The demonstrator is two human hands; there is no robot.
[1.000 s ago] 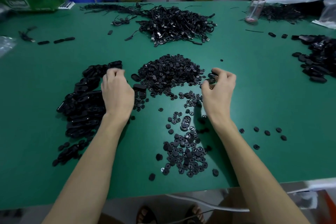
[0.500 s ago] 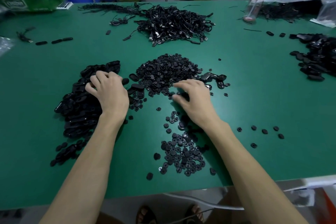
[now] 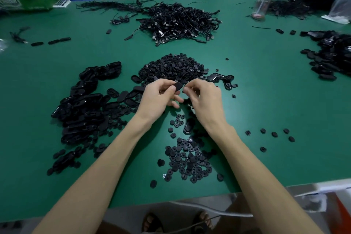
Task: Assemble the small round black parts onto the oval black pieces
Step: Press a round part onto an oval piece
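Head view, oval piece (image 3: 177, 86): held up off the table, just in front of the central heap, its dark flat face turned toward the camera.
Left hand (image 3: 159, 99): grips the oval piece, thumb on its near face and fingers curled behind it.
Right hand (image 3: 204, 97): fingers curled, thumb and forefinger pinched together just beside the oval piece's right end. A dark speck at the tips may be a small round part, but it is too small to be sure.
Step in hand: by my reading, bringing one round part to one oval piece. The two hands are close together and nothing looks seated yet.
Next move: likely needs the round part lined up with its seat on the oval, then pressed home while the left hand braces from behind. The seat itself is hidden, so alignment would be by feel.
Round parts heap (image 3: 171, 68): the main supply, directly behind the hands.
Near scatter of round parts (image 3: 188, 159): spread thin between the forearms, toward the table edge.
Oval pieces pile (image 3: 85, 104): large, to the left of the left wrist.
Lone oval (image 3: 188, 126): lies flat on the table beneath the right wrist.
Table (image 3: 266, 91): green surface, many parts unassembled, so the job seems far from done.
Cable heap (image 3: 178, 23): well beyond the round parts, apart from the work.
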